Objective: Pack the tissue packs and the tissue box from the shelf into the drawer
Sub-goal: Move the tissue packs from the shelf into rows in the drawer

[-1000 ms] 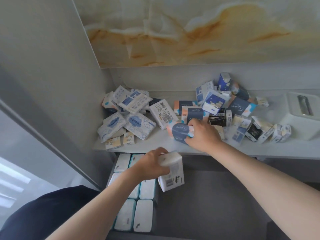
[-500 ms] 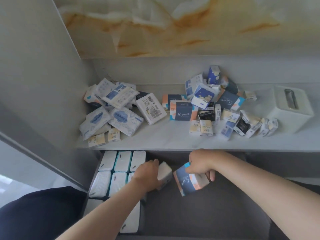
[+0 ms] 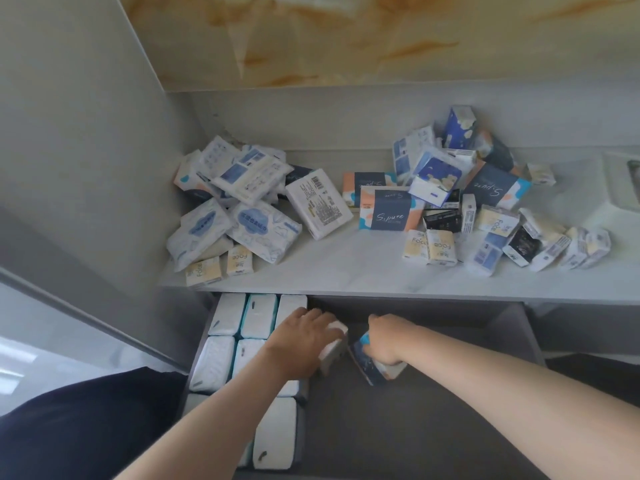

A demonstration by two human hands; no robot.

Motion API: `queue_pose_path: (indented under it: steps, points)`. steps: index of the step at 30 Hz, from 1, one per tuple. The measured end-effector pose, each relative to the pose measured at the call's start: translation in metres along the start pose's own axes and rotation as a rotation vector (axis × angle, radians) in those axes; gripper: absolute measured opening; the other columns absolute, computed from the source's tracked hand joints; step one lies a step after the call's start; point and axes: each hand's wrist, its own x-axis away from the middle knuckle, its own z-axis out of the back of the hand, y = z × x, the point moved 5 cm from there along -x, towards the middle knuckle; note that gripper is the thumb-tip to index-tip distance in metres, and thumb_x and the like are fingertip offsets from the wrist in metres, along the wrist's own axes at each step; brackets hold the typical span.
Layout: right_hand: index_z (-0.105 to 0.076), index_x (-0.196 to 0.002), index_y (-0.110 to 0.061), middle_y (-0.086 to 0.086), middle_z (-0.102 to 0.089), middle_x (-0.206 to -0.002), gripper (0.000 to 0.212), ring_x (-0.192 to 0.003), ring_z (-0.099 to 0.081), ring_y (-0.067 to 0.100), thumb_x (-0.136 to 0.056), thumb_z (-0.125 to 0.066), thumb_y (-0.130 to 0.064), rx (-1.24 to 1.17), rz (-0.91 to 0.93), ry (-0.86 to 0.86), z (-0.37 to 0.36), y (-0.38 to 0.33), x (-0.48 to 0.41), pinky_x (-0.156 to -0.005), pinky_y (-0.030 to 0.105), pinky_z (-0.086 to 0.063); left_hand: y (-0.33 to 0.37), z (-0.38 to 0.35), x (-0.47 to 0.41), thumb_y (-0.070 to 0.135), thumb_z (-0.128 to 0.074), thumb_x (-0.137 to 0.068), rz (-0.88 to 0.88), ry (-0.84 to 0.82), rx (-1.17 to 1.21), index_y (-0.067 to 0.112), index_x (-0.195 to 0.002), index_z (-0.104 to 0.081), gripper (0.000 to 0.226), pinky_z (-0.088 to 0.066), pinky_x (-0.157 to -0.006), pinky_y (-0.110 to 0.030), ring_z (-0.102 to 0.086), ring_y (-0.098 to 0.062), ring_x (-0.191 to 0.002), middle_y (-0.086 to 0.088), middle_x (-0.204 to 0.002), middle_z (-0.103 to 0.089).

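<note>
Many tissue packs lie scattered on the white shelf, with a heap at the left and another at the right. The white tissue box sits at the shelf's far right, partly cut off. Below, the dark open drawer holds several white packs in rows along its left side. My left hand is shut on a white tissue pack, pressing it down beside those rows. My right hand is shut on a dark blue tissue pack, standing it on the drawer floor next to the white one.
A grey cabinet wall rises at the left, with a marble-patterned panel behind the shelf. My dark clothing fills the lower left corner. The drawer's right half is bare grey floor.
Both hands moved down from the shelf edge into the drawer, carrying their packs. The white pack and the blue pack now rest on the drawer floor. The camera tilted down.
</note>
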Motion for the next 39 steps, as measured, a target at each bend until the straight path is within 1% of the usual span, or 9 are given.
queue_pose_path:
  steps: [3,9,13,20,23,27,31,34,39]
  points:
    - [-0.035,-0.147,-0.009,0.012,-0.059,-0.128,0.066,-0.105,-0.061,0.029,-0.095,-0.055,-0.045,-0.016,-0.004,0.013,-0.004,-0.002,-0.006,-0.080,0.034,-0.053,0.004,-0.008,0.006,0.027,-0.052,-0.092,-0.100,-0.043,-0.066,0.033,-0.145,-0.041,0.055,-0.014,-0.119,-0.045,-0.024,-0.029,-0.144,-0.005,-0.160,-0.024]
    - [-0.037,-0.143,-0.009,0.012,-0.056,-0.132,0.072,-0.113,-0.059,0.032,-0.091,-0.060,-0.052,-0.046,-0.038,0.008,-0.018,0.002,-0.005,-0.078,0.031,-0.046,-0.003,-0.004,-0.014,0.028,-0.047,-0.098,0.168,-0.037,-0.130,0.023,-0.145,-0.039,0.048,-0.024,-0.108,-0.044,-0.039,-0.033,-0.125,-0.014,-0.143,-0.040]
    - [-0.035,-0.142,-0.011,0.011,-0.057,-0.131,0.077,-0.114,-0.058,0.031,-0.084,-0.067,-0.051,-0.094,-0.029,-0.007,-0.021,0.006,0.000,-0.078,0.030,-0.044,0.001,-0.006,-0.020,0.024,-0.051,-0.093,0.226,-0.034,-0.056,0.021,-0.140,-0.044,0.048,-0.025,-0.108,-0.042,-0.039,-0.033,-0.125,-0.014,-0.141,-0.038]
    - [-0.031,-0.138,-0.011,0.013,-0.061,-0.117,0.066,-0.095,-0.063,0.031,-0.084,-0.069,-0.022,-0.062,-0.087,0.014,-0.016,0.008,0.000,-0.059,0.029,-0.046,-0.004,-0.011,-0.020,0.023,-0.065,-0.082,0.226,-0.049,0.028,0.026,-0.140,-0.038,0.064,-0.020,-0.111,-0.040,-0.044,-0.028,-0.124,-0.008,-0.138,-0.038]
    - [-0.027,-0.143,-0.010,0.013,-0.061,-0.119,0.068,-0.094,-0.061,0.029,-0.086,-0.064,-0.019,-0.144,-0.128,0.077,-0.012,0.013,0.000,-0.064,0.030,-0.048,-0.006,-0.009,-0.022,0.040,-0.068,-0.081,0.247,-0.029,0.069,0.021,-0.149,-0.027,0.082,-0.018,-0.112,-0.039,-0.044,-0.025,-0.127,-0.005,-0.140,-0.038]
    - [-0.030,-0.144,-0.007,0.011,-0.059,-0.128,0.070,-0.111,-0.061,0.029,-0.087,-0.066,-0.025,-0.192,-0.163,0.102,-0.015,0.023,0.000,-0.076,0.029,-0.048,-0.004,-0.009,-0.024,0.070,-0.061,-0.072,0.238,-0.027,0.098,0.020,-0.143,-0.038,0.090,-0.016,-0.114,-0.039,-0.039,-0.026,-0.125,-0.005,-0.136,-0.039]
    - [-0.044,-0.134,-0.009,0.009,-0.059,-0.130,0.056,-0.115,-0.060,0.028,-0.090,-0.066,-0.035,-0.215,-0.147,0.132,-0.014,0.028,-0.001,-0.080,0.030,-0.045,-0.002,-0.006,-0.025,0.077,-0.057,-0.068,0.315,0.003,0.129,0.017,-0.127,-0.047,0.084,-0.018,-0.113,-0.036,-0.047,-0.024,-0.118,-0.004,-0.125,-0.052]
    - [-0.042,-0.135,-0.012,0.009,-0.059,-0.129,0.059,-0.113,-0.060,0.029,-0.091,-0.064,-0.045,-0.247,-0.119,0.216,-0.006,0.024,-0.004,-0.077,0.030,-0.044,-0.001,0.002,-0.023,0.079,-0.047,-0.073,0.401,0.065,0.086,0.016,-0.119,-0.048,0.078,-0.012,-0.116,-0.041,-0.046,-0.026,-0.119,-0.006,-0.121,-0.054]
    - [-0.030,-0.147,-0.015,0.011,-0.056,-0.133,0.066,-0.114,-0.060,0.030,-0.094,-0.059,-0.043,-0.251,-0.081,0.177,-0.004,0.012,-0.012,-0.081,0.034,-0.051,0.003,-0.005,-0.020,0.073,-0.055,-0.072,0.265,-0.004,0.066,0.013,-0.130,-0.048,0.084,-0.012,-0.118,-0.043,-0.040,-0.027,-0.125,-0.007,-0.132,-0.047]
